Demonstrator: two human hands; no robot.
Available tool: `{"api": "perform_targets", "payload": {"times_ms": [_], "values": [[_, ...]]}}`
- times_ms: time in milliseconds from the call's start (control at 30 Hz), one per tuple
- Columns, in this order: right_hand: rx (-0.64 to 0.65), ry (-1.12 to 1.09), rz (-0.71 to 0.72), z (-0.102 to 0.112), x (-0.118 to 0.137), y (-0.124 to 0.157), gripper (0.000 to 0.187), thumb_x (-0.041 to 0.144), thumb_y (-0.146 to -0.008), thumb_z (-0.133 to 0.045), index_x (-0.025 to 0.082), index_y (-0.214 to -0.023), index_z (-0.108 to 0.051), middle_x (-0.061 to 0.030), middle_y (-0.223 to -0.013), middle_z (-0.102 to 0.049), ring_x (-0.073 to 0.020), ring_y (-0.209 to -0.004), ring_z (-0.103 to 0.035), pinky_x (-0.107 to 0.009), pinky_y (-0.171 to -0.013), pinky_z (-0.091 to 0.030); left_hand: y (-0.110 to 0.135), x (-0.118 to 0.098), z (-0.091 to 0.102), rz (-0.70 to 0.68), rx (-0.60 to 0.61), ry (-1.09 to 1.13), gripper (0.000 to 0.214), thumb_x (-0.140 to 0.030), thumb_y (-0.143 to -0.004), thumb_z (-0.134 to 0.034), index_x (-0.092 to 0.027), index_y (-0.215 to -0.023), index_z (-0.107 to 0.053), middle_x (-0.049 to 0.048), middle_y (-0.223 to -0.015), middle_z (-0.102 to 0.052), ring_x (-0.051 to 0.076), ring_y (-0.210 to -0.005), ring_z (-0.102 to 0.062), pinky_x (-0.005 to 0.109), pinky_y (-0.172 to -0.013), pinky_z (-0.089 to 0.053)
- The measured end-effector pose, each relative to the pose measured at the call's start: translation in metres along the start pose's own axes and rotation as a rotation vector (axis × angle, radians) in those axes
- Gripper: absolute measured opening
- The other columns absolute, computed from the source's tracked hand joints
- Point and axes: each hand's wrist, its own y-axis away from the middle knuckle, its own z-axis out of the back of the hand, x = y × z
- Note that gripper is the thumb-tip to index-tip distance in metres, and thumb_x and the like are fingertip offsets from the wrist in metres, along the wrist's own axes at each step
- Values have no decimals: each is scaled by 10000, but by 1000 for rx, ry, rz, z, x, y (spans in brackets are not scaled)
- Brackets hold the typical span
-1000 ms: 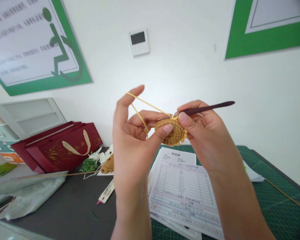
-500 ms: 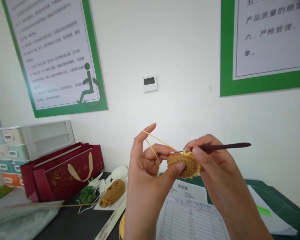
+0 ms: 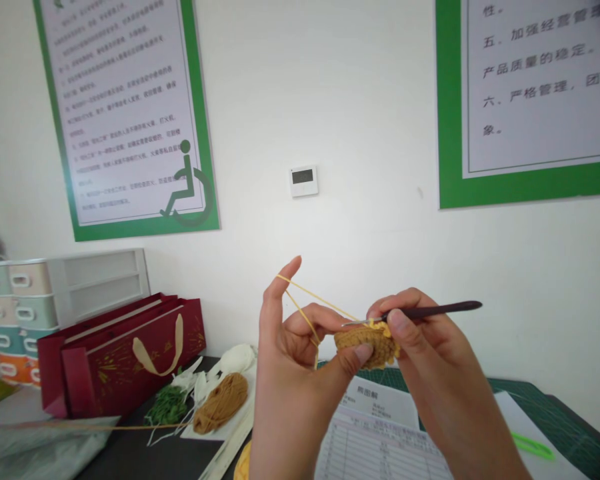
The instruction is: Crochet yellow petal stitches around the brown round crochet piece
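Observation:
My left hand [image 3: 295,373] pinches a small round mustard-brown crochet piece [image 3: 365,343] between thumb and middle finger. Its index finger points up with yellow yarn [image 3: 310,293] looped over the tip and running to the piece. My right hand [image 3: 430,360] grips a dark crochet hook [image 3: 430,310], whose metal tip lies at the top edge of the piece, where a few yellow stitches show. Both hands are raised above the table, in front of the white wall.
A brown yarn ball [image 3: 221,402], green yarn [image 3: 166,405] and white scraps lie on the dark table beside red gift bags [image 3: 120,353]. Printed sheets [image 3: 380,440] rest on a green cutting mat [image 3: 570,433]. Drawer units [image 3: 55,293] stand at the left. Green-framed posters hang on the wall.
The view has tilted upward, showing more wall and less table. Both hands keep the same hold on piece and hook; the hook tip has stayed at the piece's top edge.

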Motion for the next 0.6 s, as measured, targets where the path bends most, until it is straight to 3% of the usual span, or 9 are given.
{"api": "perform_targets", "payload": {"times_ms": [233,433,600], "values": [[-83,-277,-154,-12,0,4,220,450,-853,-763,241,-844,-698,8,-838,-656,-108,-731,-586,-199,-657,-515,1,1,-1,-15,23,-43,862,-1,-719,-817,-334,-1439,-480,-64,-762,-731,141,-794,-690,274,-850,-539],[-79,-304,-180,-13,0,4,218,459,-882,-729,242,-864,-707,3,-870,-648,-111,-752,-576,-207,-676,-510,3,3,-1,-7,25,-97,812,-2,-729,-795,-360,-1401,-514,-82,-769,-735,131,-802,-693,255,-847,-541],[-96,-255,-163,-11,2,3,220,466,-876,-724,250,-856,-695,-4,-907,-635,-143,-805,-552,-246,-683,-492,5,-2,-5,-44,-43,-131,767,-4,-740,-788,-339,-1376,-522,-88,-765,-742,127,-799,-699,244,-837,-541]]}}
